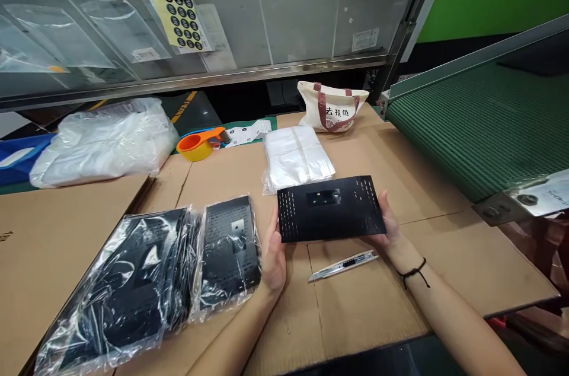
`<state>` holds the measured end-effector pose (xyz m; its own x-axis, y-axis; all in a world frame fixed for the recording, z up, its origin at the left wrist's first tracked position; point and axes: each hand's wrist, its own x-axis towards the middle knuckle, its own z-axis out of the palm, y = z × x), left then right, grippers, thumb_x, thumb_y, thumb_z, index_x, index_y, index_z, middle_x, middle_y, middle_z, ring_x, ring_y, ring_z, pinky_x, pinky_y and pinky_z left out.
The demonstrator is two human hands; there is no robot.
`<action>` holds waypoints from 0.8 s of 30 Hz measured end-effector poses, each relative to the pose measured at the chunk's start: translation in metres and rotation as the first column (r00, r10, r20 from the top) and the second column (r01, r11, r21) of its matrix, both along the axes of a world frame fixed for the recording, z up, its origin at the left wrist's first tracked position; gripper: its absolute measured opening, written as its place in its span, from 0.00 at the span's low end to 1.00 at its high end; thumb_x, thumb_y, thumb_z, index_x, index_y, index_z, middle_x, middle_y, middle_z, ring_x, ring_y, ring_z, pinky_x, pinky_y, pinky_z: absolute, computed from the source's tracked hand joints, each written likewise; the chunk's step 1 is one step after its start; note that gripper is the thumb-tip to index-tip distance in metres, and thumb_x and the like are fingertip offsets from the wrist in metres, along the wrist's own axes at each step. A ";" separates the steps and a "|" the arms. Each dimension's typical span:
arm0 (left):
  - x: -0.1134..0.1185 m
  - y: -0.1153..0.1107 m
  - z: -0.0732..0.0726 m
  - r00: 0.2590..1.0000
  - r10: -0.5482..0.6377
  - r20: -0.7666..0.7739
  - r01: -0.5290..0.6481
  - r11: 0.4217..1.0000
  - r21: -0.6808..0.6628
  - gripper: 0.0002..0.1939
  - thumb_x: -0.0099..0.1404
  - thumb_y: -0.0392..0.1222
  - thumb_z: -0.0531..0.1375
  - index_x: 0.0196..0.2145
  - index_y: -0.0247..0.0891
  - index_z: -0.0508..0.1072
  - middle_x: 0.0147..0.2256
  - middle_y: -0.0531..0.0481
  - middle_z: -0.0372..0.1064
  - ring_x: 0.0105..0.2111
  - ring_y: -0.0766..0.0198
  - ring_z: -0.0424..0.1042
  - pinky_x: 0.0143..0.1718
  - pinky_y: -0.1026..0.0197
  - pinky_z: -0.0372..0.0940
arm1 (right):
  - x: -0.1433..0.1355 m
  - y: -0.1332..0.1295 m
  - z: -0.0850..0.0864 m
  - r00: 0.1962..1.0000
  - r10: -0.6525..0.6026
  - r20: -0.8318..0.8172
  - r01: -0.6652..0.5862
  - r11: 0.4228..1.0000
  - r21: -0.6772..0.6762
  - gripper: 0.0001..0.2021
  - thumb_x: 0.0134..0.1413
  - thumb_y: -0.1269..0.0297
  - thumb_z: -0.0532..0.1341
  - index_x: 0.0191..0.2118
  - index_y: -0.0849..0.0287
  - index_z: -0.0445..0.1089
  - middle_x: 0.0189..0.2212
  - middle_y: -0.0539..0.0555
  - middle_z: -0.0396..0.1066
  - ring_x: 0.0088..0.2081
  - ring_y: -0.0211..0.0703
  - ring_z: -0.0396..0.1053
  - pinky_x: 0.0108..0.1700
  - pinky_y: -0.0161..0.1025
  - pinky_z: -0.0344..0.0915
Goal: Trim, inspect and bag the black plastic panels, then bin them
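Observation:
A flat black panel (331,219) with rows of small slots near both ends and a glossy rectangle near its upper middle is held up between my two hands. My left hand (274,254) grips its left edge, thumb in front. Around the right edge my right hand (388,223) is closed, its fingers partly hidden behind the panel. Below it a utility knife (343,265) lies on the cardboard. Left of my left hand lies a similar black panel in a clear bag (229,251), beside a stack of bagged black panels (128,287).
Behind the panel lies a bundle of clear plastic bags (297,156), with a canvas tote bag (332,108) beyond. A tape dispenser (198,145) sits at the back left, near a large plastic-wrapped bundle (109,142). A green conveyor belt (484,109) rises at right; sticker sheets (178,11) hang above.

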<state>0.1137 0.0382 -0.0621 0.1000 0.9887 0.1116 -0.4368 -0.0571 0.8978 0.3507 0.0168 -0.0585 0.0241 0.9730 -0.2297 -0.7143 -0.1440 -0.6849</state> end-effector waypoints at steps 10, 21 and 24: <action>-0.001 0.002 -0.005 0.987 0.140 -0.083 -0.139 0.990 0.016 0.28 0.63 0.52 0.60 0.58 0.41 0.67 0.61 0.45 0.61 0.64 0.51 0.54 0.66 0.52 0.47 | -0.011 0.009 -0.001 0.857 -0.233 0.461 0.179 0.971 0.159 0.20 0.42 0.46 0.70 0.36 0.55 0.76 0.33 0.53 0.79 0.36 0.48 0.76 0.46 0.45 0.72; 0.001 -0.001 0.001 0.956 0.198 -0.218 -0.152 0.966 0.211 0.27 0.64 0.52 0.60 0.59 0.46 0.63 0.61 0.47 0.60 0.63 0.53 0.57 0.65 0.52 0.50 | -0.012 0.001 0.003 -0.087 -0.721 0.688 -0.041 0.692 0.720 0.31 0.53 0.74 0.62 0.61 0.45 0.59 0.61 0.57 0.60 0.59 0.53 0.61 0.56 0.59 0.62; 0.001 -0.002 0.002 0.946 0.201 -0.255 -0.147 0.965 0.215 0.30 0.61 0.46 0.64 0.59 0.44 0.61 0.61 0.44 0.59 0.61 0.53 0.59 0.62 0.51 0.54 | -0.014 0.001 -0.001 -0.082 -0.687 0.722 -0.004 0.725 0.689 0.36 0.55 0.75 0.59 0.66 0.42 0.50 0.64 0.56 0.56 0.62 0.52 0.58 0.60 0.60 0.59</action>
<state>0.1148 0.0365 -0.0598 -0.0186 0.9562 0.2923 -0.1451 -0.2918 0.9454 0.3369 0.0176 -0.0594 0.2233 0.6761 0.7021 0.7415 0.3497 -0.5726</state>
